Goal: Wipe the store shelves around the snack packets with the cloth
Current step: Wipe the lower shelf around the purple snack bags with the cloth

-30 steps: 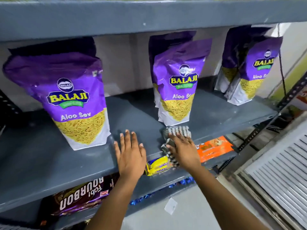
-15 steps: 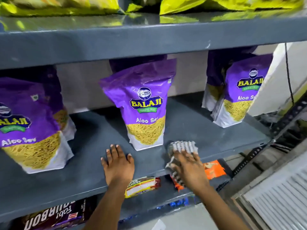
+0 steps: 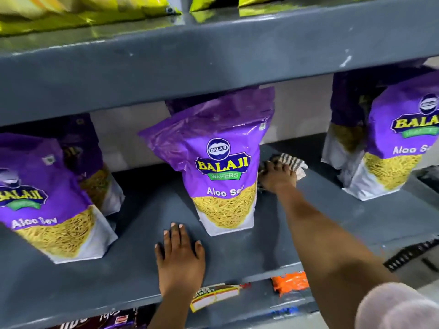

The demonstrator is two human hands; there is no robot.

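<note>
A grey metal shelf (image 3: 332, 224) carries purple Balaji Aloo Sev packets: one in the middle (image 3: 221, 167), one at the left (image 3: 45, 198), one at the right (image 3: 394, 148), with more packets behind them. My right hand (image 3: 276, 178) reaches deep into the shelf, just right of the middle packet, and presses a striped cloth (image 3: 293, 162) onto the shelf surface. My left hand (image 3: 179, 257) lies flat, fingers spread, on the shelf's front part just left of the middle packet's base.
An upper shelf (image 3: 213, 67) overhangs, with yellow-green packets (image 3: 83, 10) on it. Below the front edge lie biscuit packs, an orange packet (image 3: 291, 282) and a brown pack (image 3: 213, 298). A perforated metal bracket (image 3: 413, 255) sticks out at the right.
My right hand has slid the cloth from the shelf's front edge back along the right side of the middle packet. The view has shifted up and closer; my left hand stays flat on the shelf.
</note>
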